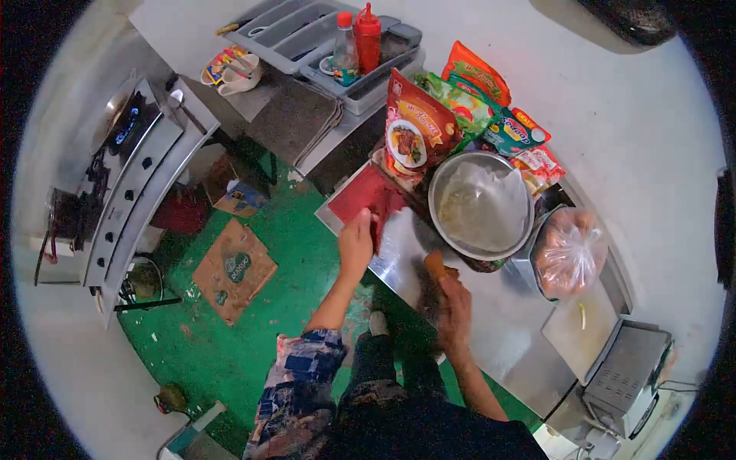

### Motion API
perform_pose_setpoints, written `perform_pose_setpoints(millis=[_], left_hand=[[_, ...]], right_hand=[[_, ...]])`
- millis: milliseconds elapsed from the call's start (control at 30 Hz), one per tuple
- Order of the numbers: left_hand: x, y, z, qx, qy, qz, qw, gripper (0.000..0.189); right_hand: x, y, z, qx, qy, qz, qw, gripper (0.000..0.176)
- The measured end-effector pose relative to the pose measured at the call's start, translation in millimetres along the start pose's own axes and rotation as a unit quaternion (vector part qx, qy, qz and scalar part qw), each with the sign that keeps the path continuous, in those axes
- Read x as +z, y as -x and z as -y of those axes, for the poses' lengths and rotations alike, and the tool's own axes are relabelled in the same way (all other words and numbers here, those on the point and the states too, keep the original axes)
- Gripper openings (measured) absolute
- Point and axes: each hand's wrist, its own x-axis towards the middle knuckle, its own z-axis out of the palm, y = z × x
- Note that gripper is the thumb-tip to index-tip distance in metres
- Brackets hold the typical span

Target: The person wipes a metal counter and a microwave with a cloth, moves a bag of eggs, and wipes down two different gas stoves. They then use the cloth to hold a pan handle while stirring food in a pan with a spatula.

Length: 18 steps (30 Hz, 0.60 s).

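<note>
Head view: looks like early days to me. The red cloth (366, 193) is still bunched at the left end of the bench (506, 322), with the steel bowl (481, 203) just beside it. Left hand (356, 244) reaches forward, arm nearly straight, fingers pinching the cloth's near edge. Right hand (455, 305) sits at the front edge, fingers curled round an orange stick-like thing (435, 264). Can't tell what it is.

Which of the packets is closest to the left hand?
The big red pouch picturing a plated dish; the green packet and orange packet sit behind it.
</note>
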Motion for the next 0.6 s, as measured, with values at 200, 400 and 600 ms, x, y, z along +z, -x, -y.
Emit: perform_pose_setpoints(millis=[200,400,600], left_hand=[[18,10,8,0.279,-0.355,-0.020,0.892,0.042],[13,9,10,0.294,-0.231,0.235,0.897,0.047],[10,-12,17,0.293,-0.293,0.016,0.910,0.046]], right_hand=[[71,-7,-86,-0.176,0.188,-0.049,0.965,0.055],[68,-31,-55,-0.195,0.197,-0.014,0.961,0.052],[6,8,-74,-0.242,0.174,0.096,0.950,0.037]])
